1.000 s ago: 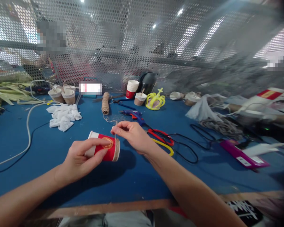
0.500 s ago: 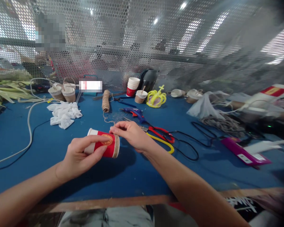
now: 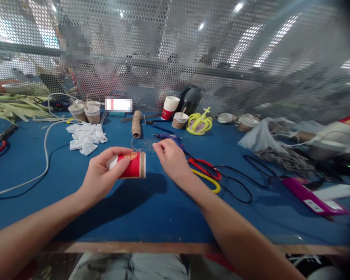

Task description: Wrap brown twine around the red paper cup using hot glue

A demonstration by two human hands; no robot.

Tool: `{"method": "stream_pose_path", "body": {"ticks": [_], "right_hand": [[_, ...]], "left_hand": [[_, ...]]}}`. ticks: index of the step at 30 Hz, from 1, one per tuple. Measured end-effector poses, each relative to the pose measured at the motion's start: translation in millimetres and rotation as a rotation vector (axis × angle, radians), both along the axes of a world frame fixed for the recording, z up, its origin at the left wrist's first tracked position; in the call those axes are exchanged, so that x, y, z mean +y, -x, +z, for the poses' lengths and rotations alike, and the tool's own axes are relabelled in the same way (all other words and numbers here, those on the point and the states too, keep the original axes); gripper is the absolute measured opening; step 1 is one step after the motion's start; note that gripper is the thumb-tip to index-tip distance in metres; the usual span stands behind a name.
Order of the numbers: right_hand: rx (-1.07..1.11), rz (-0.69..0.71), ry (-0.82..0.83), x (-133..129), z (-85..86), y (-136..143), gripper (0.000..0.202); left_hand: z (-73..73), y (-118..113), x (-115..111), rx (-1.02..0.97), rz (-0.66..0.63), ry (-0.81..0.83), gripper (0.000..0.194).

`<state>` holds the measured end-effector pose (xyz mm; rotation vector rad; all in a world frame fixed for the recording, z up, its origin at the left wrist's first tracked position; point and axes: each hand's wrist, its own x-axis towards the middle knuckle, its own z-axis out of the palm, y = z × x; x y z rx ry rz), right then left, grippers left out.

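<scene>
My left hand [image 3: 100, 173] holds a red and white paper cup [image 3: 132, 165] on its side, thumb in front and fingers behind. Twine [image 3: 142, 165] is wound in a band around the cup near its right end. A thin strand runs from behind the cup up to the twine roll [image 3: 136, 124]. To the right of the cup, apart from it, is my right hand [image 3: 170, 157], its thumb and fingers pinched together; whatever may be between the fingertips is too small to make out. Just behind that hand lies the blue glue gun [image 3: 170, 137].
Scissors with red and yellow handles [image 3: 205, 179] and a black cable lie to the right. White crumpled gloves [image 3: 86, 137], twine-wrapped cups [image 3: 92, 112], a yellow crown [image 3: 199, 123] and a purple package [image 3: 312, 196] are around the blue table [image 3: 163, 217].
My right hand has moved away from the cup to the right. The cup has turned in my left hand, and its band now stands more upright. The view has shifted slightly left.
</scene>
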<state>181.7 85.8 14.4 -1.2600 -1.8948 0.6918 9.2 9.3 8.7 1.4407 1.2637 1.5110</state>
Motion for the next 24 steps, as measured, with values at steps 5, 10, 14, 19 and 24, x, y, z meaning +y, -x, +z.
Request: {"method": "stream_pose_path", "body": {"ticks": [5, 10, 14, 19, 24], "right_hand": [[0.094, 0.351, 0.304, -16.2, 15.5, -3.7, 0.030], [0.188, 0.442, 0.440, -28.6, 17.6, 1.8, 0.023], [0.236, 0.389, 0.471, -29.0, 13.5, 4.9, 0.017], [0.257, 0.385, 0.485, -29.5, 13.2, 5.7, 0.016], [0.256, 0.369, 0.484, -29.7, 13.0, 6.9, 0.015]], "left_hand": [[-4.9, 2.3, 10.0, -0.116, -0.032, 0.119, 0.031], [-7.1, 1.9, 8.0, 0.037, 0.005, 0.053, 0.027], [-8.8, 2.9, 5.8, 0.173, 0.008, 0.005, 0.027], [-8.6, 4.6, 4.7, 0.280, 0.022, -0.038, 0.026], [-6.8, 4.5, 3.8, 0.326, 0.023, -0.074, 0.024]]}}
